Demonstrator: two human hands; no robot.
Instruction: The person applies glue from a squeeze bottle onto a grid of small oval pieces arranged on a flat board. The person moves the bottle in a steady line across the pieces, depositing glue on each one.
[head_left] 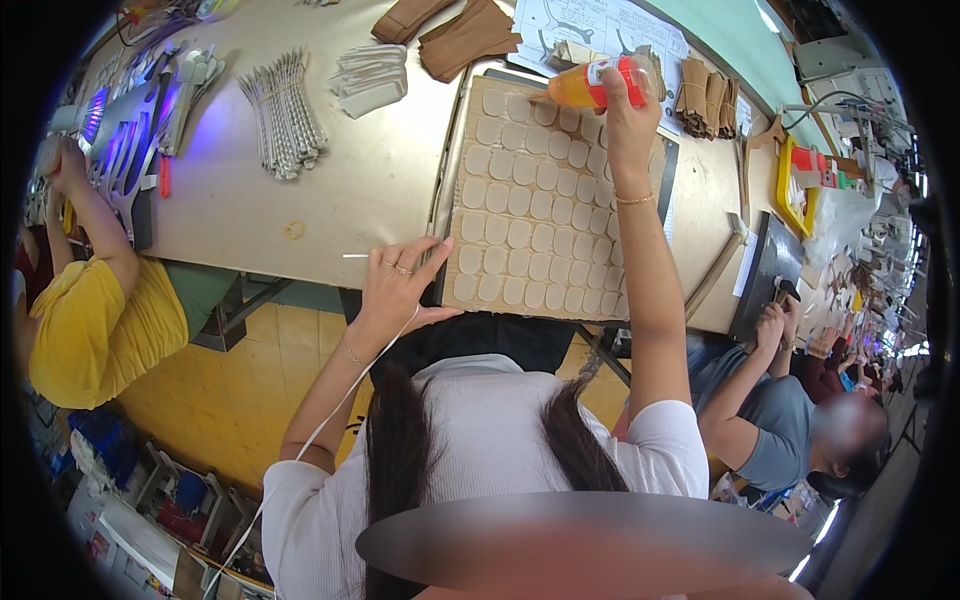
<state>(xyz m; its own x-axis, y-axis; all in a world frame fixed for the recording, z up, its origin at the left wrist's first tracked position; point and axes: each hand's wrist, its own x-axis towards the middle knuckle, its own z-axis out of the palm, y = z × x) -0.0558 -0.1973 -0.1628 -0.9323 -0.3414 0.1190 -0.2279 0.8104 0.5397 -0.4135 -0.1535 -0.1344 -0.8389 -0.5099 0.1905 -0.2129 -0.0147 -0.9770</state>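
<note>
My right hand (630, 112) is wrapped round a squeeze bottle (585, 86) of orange-yellow liquid with a red label. The bottle lies tilted nearly flat, its nozzle pointing left over the far rows of a tan board. On that board (468, 150), rows of pale rounded pieces (518, 233) lie close together. At the board's near left corner is my left hand (398, 285), thumb and index finger spread apart along the edge. A thin white stick (355, 256) shows beside its outer fingers; whether they grip it cannot be told.
Bundles of pale strips (285, 115), a white stack (368, 78) and brown pieces (468, 40) lie beyond the board. A printed sheet (560, 30) is at the far edge. A hammer (718, 262) lies right. Co-workers sit left, in yellow (100, 330), and right, in grey-blue (770, 420).
</note>
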